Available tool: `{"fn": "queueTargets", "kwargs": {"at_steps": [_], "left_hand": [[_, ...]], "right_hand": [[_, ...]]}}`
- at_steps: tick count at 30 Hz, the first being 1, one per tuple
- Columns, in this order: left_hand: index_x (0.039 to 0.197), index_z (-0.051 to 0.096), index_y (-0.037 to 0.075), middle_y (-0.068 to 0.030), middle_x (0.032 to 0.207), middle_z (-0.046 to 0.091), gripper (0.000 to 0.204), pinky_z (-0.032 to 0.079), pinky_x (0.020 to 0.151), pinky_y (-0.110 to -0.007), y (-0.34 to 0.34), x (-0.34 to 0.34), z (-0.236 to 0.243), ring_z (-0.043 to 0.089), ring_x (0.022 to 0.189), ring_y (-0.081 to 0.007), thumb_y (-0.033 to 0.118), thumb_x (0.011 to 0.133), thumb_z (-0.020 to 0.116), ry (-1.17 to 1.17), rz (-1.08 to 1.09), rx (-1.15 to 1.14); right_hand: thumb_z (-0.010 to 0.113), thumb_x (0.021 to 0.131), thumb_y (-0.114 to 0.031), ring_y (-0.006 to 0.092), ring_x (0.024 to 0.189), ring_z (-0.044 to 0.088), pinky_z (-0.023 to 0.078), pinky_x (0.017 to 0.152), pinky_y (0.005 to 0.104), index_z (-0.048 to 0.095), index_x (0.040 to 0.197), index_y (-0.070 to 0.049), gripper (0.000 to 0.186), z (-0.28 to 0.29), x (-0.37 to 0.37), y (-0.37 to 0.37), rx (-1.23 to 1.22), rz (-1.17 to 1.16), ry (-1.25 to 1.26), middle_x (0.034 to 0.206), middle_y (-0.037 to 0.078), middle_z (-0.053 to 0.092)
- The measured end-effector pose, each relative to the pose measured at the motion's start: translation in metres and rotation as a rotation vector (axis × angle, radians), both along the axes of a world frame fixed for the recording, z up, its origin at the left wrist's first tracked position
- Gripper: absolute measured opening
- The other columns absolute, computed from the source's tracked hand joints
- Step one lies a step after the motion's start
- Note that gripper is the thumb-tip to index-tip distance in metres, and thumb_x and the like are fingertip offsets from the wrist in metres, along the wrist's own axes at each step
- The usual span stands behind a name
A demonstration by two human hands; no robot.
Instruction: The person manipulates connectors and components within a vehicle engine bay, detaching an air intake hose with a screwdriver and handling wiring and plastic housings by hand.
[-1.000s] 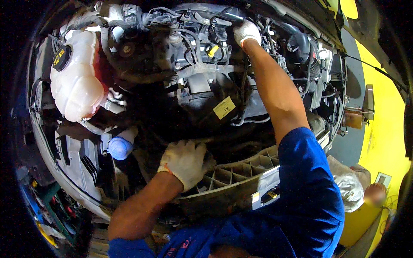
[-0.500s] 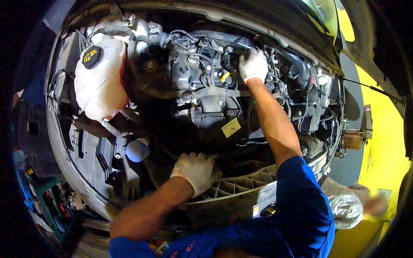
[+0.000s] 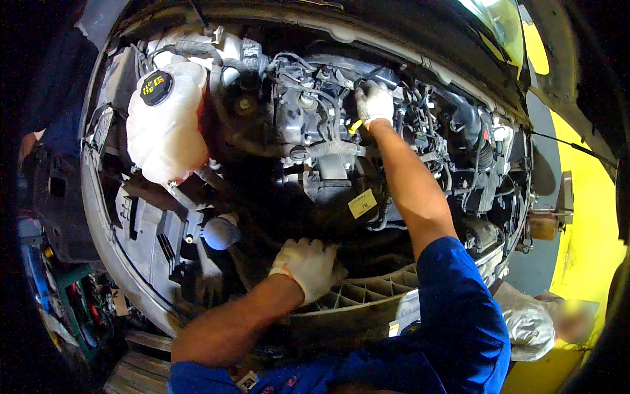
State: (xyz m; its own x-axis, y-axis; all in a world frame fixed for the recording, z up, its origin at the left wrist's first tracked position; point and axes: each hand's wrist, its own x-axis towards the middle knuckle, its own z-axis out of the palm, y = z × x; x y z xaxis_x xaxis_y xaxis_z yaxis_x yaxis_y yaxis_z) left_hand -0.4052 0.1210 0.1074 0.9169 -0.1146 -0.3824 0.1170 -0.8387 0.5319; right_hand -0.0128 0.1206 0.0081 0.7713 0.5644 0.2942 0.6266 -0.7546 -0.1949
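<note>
Left hand [image 3: 305, 266]: near, half-curled by the ribbed bar [image 3: 367, 289], can't tell its hold!
Right hand [image 3: 375, 105]: far, curled over the engine [image 3: 293, 121], grip hidden!
White tank [image 3: 168, 134]: left!

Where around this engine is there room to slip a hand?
Perhaps the dark gap between the white reservoir and the engine, though its depth is hidden. It's crowded around the right hand, between the yellow handle and wiring.

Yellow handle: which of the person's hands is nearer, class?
Right. The right hand is close by the yellow handle, slightly above it in view; the left hand is far below, near the ribbed beam.
</note>
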Motion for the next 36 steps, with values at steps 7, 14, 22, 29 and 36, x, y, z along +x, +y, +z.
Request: {"fn": "queueTargets", "kwargs": {"at_steps": [7,14,22,29,36], "left_hand": [[0.145,0.053,0.018,-0.0185,0.117,0.069,0.059,0.053,0.092,-0.051,0.0,0.002,-0.004,0.066,0.108,-0.0363,0.054,0.098,0.051,0.056,-0.021,-0.01],[0.142,0.055,0.018,-0.019,0.118,0.069,0.057,0.054,0.093,-0.051,0.0,0.004,-0.002,0.066,0.108,-0.0368,0.053,0.098,0.051,0.067,-0.026,-0.023],[0.123,0.067,0.009,-0.0138,0.102,0.071,0.053,0.053,0.081,-0.046,-0.004,-0.005,-0.009,0.068,0.095,-0.0295,0.052,0.095,0.057,-0.102,0.035,0.024],[0.135,0.059,0.011,-0.019,0.114,0.069,0.059,0.055,0.089,-0.05,0.0,0.001,-0.002,0.067,0.106,-0.0358,0.056,0.097,0.052,0.045,-0.019,-0.015],[0.129,0.063,0.01,-0.017,0.11,0.069,0.058,0.054,0.087,-0.049,0.0,-0.001,-0.003,0.067,0.102,-0.0339,0.056,0.095,0.056,-0.002,-0.003,-0.01]], "right_hand": [[0.063,0.09,-0.037,0.0437,0.105,0.062,0.049,0.092,0.0504,0.073,0.105,-0.012,0.031,-0.006,-0.003,-0.001,0.068,0.011,-0.049,0.108,0.022,0.067],[0.063,0.091,-0.041,0.0416,0.107,0.062,0.049,0.095,0.0486,0.071,0.107,-0.011,0.035,-0.015,0.011,-0.002,0.115,-0.037,0.096,0.11,0.02,0.067],[0.061,0.089,-0.034,0.0436,0.101,0.066,0.053,0.089,0.0462,0.074,0.096,-0.007,0.032,0.004,0.0,0.006,0.238,-0.108,0.309,0.103,0.024,0.071],[0.067,0.086,-0.023,0.0289,0.093,0.069,0.051,0.087,0.035,0.075,0.105,-0.006,0.027,-0.001,0.019,0.002,0.306,-0.04,0.574,0.098,0.016,0.075],[0.067,0.085,-0.033,0.0368,0.101,0.07,0.052,0.092,0.0391,0.075,0.1,-0.007,0.031,-0.012,0.028,-0.005,0.373,0.011,0.606,0.105,0.021,0.074]]}}
